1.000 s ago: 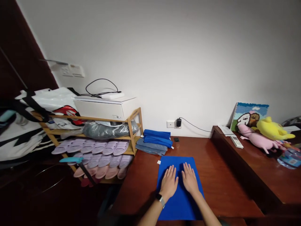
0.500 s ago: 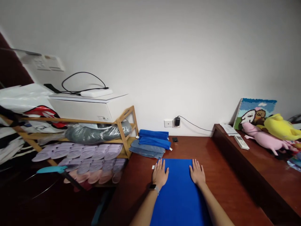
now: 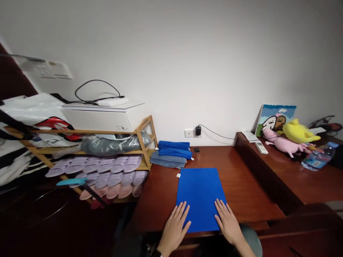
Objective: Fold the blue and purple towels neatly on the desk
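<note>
A blue towel (image 3: 200,192) lies flat on the reddish-brown desk (image 3: 238,178), with a small white tag at its upper left edge. My left hand (image 3: 175,225) rests over the towel's lower left edge, fingers stretched out and slightly apart. Opposite it, my right hand (image 3: 227,219) lies over the lower right edge, its fingers also extended. Neither hand grips the cloth. Behind the towel, toward the wall, sits a stack of folded towels (image 3: 171,154), blue ones above greyish-blue ones.
Left of the desk stands a wooden rack (image 3: 146,142) with rows of slippers (image 3: 107,164) and a white box (image 3: 107,117) on top. A raised ledge on the right bears a remote (image 3: 261,147), plush toys (image 3: 284,144) and a water bottle (image 3: 320,157). A charger (image 3: 198,130) is plugged into the wall.
Both hands have slid from the towel's far corners toward its near end, staying spread flat. The view has shifted, so the towel's near edge and the bottle now show more fully.
</note>
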Action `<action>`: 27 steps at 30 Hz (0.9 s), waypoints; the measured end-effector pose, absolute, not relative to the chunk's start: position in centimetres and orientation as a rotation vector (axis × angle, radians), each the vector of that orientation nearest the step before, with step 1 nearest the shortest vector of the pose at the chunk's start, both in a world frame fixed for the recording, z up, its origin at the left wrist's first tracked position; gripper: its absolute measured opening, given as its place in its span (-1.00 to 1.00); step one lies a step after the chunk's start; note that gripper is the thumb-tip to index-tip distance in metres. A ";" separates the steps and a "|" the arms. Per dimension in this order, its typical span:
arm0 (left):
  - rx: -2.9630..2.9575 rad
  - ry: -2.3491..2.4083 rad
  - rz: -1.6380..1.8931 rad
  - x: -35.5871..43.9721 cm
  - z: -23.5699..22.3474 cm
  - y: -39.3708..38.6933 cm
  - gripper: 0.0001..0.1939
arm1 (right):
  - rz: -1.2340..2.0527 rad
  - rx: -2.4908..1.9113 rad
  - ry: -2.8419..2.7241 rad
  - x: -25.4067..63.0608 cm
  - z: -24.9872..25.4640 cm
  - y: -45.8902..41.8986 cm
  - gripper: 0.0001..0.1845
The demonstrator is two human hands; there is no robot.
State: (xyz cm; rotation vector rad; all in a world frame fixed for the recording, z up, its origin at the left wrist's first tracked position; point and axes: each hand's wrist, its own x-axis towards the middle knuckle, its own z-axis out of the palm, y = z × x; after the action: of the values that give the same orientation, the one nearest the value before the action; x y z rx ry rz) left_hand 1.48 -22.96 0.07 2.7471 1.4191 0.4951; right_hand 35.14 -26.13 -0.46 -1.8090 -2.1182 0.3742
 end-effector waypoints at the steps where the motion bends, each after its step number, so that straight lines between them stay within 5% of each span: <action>1: 2.758 1.431 0.505 1.2 -0.2 -23.1 -0.28 | 0.367 -1.849 -2.118 35.5 -0.3 -26.5 -0.27; 20: 2.825 1.485 0.578 -0.9 -1.3 -22.6 -0.26 | 0.269 -2.019 -2.084 37.5 0.4 -26.2 -0.28; 27: 2.683 1.453 0.579 1.3 2.3 -22.6 -0.44 | 0.208 -2.126 -2.152 40.1 2.0 -23.8 -0.29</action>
State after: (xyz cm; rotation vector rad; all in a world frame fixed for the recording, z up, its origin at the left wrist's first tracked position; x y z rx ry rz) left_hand 1.26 -22.63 2.34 2.6835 1.4527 0.5787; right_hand 40.09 -23.76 2.01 -2.1259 -2.1519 0.2085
